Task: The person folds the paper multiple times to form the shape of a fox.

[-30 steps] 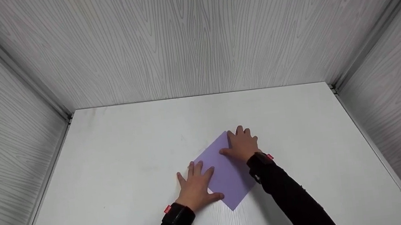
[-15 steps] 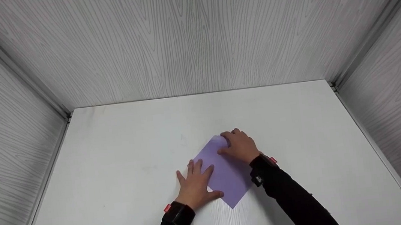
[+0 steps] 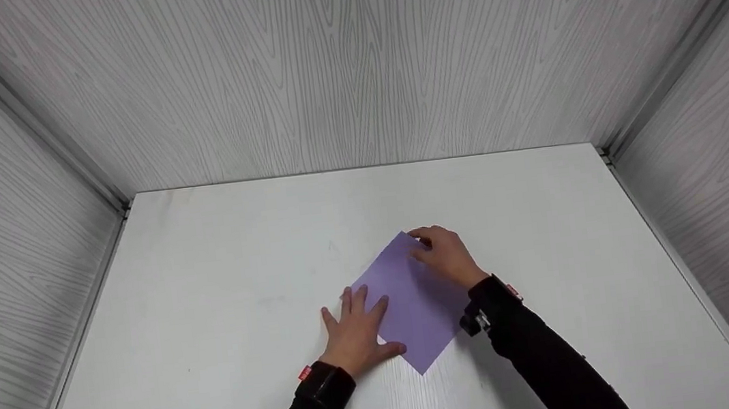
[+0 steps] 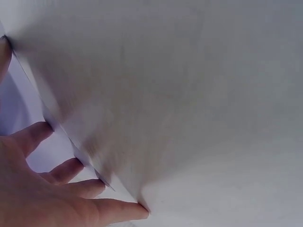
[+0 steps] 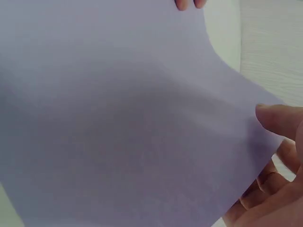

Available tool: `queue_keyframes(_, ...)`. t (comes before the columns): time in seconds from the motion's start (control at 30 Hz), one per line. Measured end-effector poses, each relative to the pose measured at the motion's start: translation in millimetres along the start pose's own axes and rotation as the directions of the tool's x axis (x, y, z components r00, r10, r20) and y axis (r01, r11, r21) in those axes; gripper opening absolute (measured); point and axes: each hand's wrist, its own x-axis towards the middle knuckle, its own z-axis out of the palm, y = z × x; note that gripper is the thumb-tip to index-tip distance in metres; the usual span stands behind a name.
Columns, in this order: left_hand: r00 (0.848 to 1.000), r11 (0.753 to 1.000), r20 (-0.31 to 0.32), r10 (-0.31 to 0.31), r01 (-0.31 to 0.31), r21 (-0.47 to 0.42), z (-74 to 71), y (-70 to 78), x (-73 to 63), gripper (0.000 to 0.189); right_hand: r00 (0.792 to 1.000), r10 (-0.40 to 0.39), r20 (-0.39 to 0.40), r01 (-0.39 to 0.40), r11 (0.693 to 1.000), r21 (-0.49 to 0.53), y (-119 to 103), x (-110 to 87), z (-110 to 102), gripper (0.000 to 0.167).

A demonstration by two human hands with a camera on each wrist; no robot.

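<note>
A purple sheet of paper lies at an angle on the white table, one corner pointing toward the person. My left hand spreads flat over its left edge, fingers straight and apart. The left wrist view has the fingertips of that hand along the paper's edge. At the far right edge, my right hand pinches the paper near its top corner. In the right wrist view the thumb of this hand lies on top while the curled fingers are partly hidden behind the sheet, which bends upward there.
The white tabletop surrounds the paper. Grey wood-grain panels stand at the back, the left and the right.
My right hand has curled its fingers under the paper's far edge and gripped it, the far corner shifting and bending up. The left hand has stayed in place.
</note>
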Motion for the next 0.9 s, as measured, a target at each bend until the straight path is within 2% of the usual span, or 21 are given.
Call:
queue_keyframes(0.1, 1.000, 1.000, -0.007, -0.004, 0.004, -0.006, 0.7, 1.0, 0.3, 0.091, 0.995, -0.089, -0.037, 0.087, 0.996, -0.036, 0.6, -5.3, -1.1, 0.023)
queue_keyframes(0.2, 1.000, 1.000, -0.020, -0.009, 0.009, -0.019, 1.0, 2.0, 0.4, 0.091, 0.982, -0.184, -0.044, 0.180, 0.981, -0.078, 0.7, -10.2, -2.4, 0.016)
queue_keyframes(0.33, 0.999, 1.000, -0.036, -0.017, 0.016, -0.015, -0.1, 2.2, 0.5, 0.091, 0.955, -0.296, 0.008, 0.293, 0.938, -0.184, 0.7, -17.8, -3.3, 0.015)
queue_keyframes(0.43, 0.999, 1.000, -0.038, -0.029, 0.028, -0.008, 0.1, 1.5, 0.4, 0.093, 0.934, -0.352, 0.066, 0.357, 0.900, -0.252, 1.4, -25.6, -3.1, 0.017)
queue_keyframes(0.67, 0.997, 0.998, -0.040, -0.067, 0.067, -0.008, 1.6, 0.6, 0.4, 0.095, 0.886, -0.441, 0.146, 0.464, 0.824, -0.325, 4.4, -42.2, -0.8, 0.019)
queue_keyframes(0.8, 0.997, 0.998, -0.050, -0.065, 0.065, 0.006, 1.0, -0.3, -0.8, 0.093, 0.878, -0.434, 0.201, 0.478, 0.811, -0.336, 5.4, -48.4, 0.1, 0.021)
queue_keyframes(0.9, 0.998, 0.998, -0.035, -0.059, 0.060, 0.012, -1.7, -0.8, -2.0, 0.094, 0.870, -0.437, 0.228, 0.492, 0.802, -0.340, 7.3, -52.3, 0.6, 0.022)
